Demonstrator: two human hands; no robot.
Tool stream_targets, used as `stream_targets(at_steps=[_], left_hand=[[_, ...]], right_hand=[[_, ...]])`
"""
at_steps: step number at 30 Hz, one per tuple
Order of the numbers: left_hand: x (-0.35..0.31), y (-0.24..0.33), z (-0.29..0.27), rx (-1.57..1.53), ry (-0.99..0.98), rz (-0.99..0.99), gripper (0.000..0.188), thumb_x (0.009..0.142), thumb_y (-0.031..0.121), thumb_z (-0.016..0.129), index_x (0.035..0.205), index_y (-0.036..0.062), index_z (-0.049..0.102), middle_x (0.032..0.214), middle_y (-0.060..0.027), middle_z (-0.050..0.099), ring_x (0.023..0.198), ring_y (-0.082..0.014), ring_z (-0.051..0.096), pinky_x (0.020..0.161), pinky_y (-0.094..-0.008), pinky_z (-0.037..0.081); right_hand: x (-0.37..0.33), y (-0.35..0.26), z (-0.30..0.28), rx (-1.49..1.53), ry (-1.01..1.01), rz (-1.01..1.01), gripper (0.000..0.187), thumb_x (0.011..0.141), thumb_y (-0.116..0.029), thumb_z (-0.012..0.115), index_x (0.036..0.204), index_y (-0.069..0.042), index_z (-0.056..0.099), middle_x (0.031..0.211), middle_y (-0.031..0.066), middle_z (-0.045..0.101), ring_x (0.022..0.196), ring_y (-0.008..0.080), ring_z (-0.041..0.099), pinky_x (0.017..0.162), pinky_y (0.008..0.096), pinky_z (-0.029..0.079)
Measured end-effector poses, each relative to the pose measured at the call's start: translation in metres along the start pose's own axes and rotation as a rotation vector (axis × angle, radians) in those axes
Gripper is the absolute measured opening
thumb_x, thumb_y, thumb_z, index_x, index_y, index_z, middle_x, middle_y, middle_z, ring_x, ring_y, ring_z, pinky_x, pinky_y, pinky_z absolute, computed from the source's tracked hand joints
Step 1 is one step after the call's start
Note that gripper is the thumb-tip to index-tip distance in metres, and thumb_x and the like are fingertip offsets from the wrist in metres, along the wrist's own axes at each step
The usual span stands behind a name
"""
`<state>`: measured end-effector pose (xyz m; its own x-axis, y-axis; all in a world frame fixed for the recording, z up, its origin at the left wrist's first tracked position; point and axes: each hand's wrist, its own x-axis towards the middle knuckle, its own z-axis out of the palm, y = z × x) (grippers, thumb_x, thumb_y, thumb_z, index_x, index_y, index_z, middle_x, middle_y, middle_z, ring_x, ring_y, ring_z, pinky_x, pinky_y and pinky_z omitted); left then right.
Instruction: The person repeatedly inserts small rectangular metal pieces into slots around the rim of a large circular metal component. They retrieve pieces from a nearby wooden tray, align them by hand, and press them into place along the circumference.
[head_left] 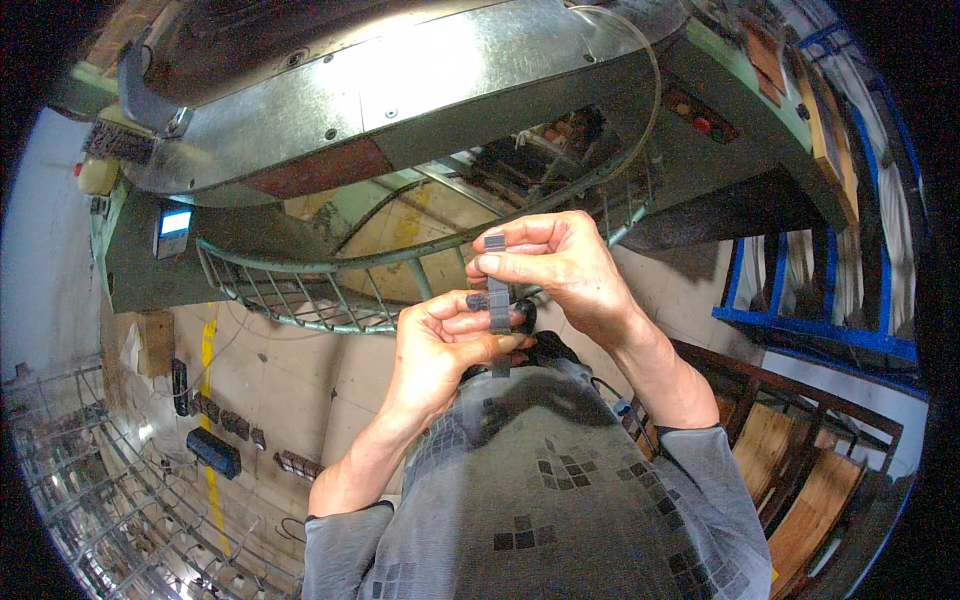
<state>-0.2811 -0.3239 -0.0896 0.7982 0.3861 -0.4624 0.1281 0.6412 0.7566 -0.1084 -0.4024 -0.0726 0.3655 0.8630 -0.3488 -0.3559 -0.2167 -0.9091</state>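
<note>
In front of my body I hold a narrow dark grey strip (499,313) that runs upright and looks segmented crosswise; its exact kind cannot be made out. My right hand (565,270) pinches it near its top end between thumb and fingers. Lower down, my left hand (432,350) has thumb and fingers closed about it. A small dark piece (477,301) shows at the left index finger, and I cannot tell whether it belongs to the strip. Below the left thumb, the strip's bottom end hangs over my grey shirt (530,480).
Ahead stands a large machine with a bright metal front plate (400,85). A curved green rail guard (390,265) lies just beyond my hands. Blue racking (820,330) and a frame with wooden boards (800,480) stand at right. Wire mesh (110,500) and dark blocks (213,452) are at left.
</note>
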Motion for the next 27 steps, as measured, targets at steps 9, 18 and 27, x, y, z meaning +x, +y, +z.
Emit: stream_targets(at_steps=[9, 18, 27], left_hand=[[0.008, 0.000, -0.005, 0.041, 0.037, 0.028, 0.036, 0.078, -0.015, 0.074, 0.111, -0.0038, 0.067, 0.104, -0.0183, 0.075, 0.091, -0.0266, 0.075, 0.084, -0.0408, 0.063], [0.010, 0.004, -0.007, 0.052, 0.030, 0.041, 0.037, 0.078, -0.016, 0.073, 0.112, -0.0043, 0.067, 0.104, -0.0184, 0.075, 0.091, -0.0262, 0.075, 0.085, -0.0406, 0.062], [0.013, 0.009, -0.010, 0.004, -0.008, 0.021, 0.030, 0.081, -0.011, 0.075, 0.109, -0.0038, 0.067, 0.103, -0.0162, 0.075, 0.092, -0.0223, 0.075, 0.081, -0.0337, 0.062]], right_hand=[[0.006, -0.003, -0.001, 0.013, -0.015, 0.007, 0.025, 0.087, -0.015, 0.077, 0.104, 0.004, 0.074, 0.093, 0.0135, 0.076, 0.086, 0.0169, 0.073, 0.082, 0.0295, 0.056], [0.012, -0.002, 0.000, 0.051, -0.042, -0.013, 0.024, 0.086, -0.013, 0.078, 0.103, 0.004, 0.074, 0.092, 0.0147, 0.076, 0.084, 0.0174, 0.073, 0.081, 0.0293, 0.057], [0.019, -0.006, 0.000, 0.056, -0.046, 0.017, 0.026, 0.086, -0.013, 0.079, 0.105, 0.003, 0.073, 0.094, 0.0148, 0.076, 0.086, 0.0180, 0.073, 0.082, 0.0302, 0.057]])
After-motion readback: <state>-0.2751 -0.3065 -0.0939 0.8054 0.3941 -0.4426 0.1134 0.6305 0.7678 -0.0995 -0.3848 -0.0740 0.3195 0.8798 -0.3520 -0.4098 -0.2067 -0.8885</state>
